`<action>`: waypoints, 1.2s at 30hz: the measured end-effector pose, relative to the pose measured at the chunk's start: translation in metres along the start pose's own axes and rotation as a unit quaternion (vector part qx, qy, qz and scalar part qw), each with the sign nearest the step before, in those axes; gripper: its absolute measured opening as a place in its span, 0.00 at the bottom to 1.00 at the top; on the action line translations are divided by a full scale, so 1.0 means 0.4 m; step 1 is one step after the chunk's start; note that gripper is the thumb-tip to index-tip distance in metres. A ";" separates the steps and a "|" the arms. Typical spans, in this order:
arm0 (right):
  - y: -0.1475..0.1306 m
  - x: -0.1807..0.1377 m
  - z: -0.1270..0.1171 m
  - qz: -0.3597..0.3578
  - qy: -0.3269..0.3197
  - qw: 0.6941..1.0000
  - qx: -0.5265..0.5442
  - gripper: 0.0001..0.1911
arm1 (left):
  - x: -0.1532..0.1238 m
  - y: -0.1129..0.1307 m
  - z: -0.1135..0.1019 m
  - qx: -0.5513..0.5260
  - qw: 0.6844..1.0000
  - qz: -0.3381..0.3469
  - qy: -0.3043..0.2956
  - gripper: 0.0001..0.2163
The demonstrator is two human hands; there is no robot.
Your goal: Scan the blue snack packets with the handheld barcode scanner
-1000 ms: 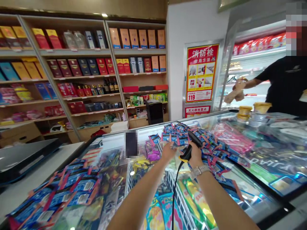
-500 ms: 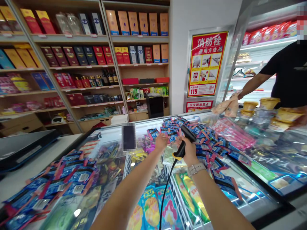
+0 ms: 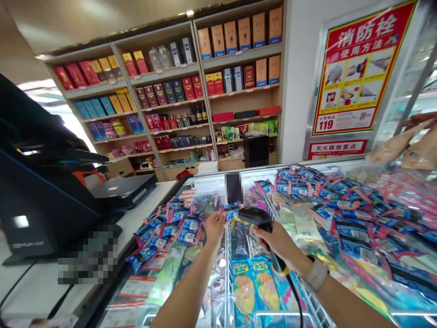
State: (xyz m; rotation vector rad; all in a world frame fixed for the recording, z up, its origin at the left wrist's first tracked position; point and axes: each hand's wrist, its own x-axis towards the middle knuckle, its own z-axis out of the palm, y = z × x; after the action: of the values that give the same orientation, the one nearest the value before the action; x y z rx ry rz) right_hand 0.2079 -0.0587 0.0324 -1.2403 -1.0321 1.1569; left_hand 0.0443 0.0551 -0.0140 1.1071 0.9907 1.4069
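My left hand pinches the edge of a small blue-and-pink snack packet above the glass top of a chest freezer. Closed round the handle of a black barcode scanner is my right hand, which has a watch on its wrist. The scanner's head is close to the packet's right side. To the left lies a group of similar packets on the glass. A larger heap of packets spreads over the right side of the glass.
A black checkout machine and a flat scale-like device stand on the left counter. A phone-sized dark object is at the freezer's back edge. Behind are shelves of boxed goods. The scanner's cable runs toward me.
My view has turned left. My hands have moved from the right heap toward the left group. A single packet now shows in my left hand, and the scanner points left.
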 end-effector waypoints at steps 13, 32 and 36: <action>0.028 -0.016 -0.023 -0.002 0.027 0.994 -0.102 0.16 | 0.007 -0.004 0.008 -0.027 0.999 -0.019 -0.005 0.17; 0.058 0.065 0.431 0.150 -0.079 0.936 0.309 0.13 | -0.085 0.189 -0.449 0.509 0.816 0.267 0.061 0.14; 0.085 0.101 0.504 0.121 -0.038 0.947 0.295 0.12 | -0.105 0.162 -0.458 0.639 0.722 0.266 0.006 0.15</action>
State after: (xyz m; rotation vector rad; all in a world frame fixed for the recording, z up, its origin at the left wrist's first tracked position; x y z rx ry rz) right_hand 0.0122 0.0100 0.0120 -0.8558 -0.5248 1.5720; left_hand -0.1475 0.0051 0.0014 2.5557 1.8311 0.9953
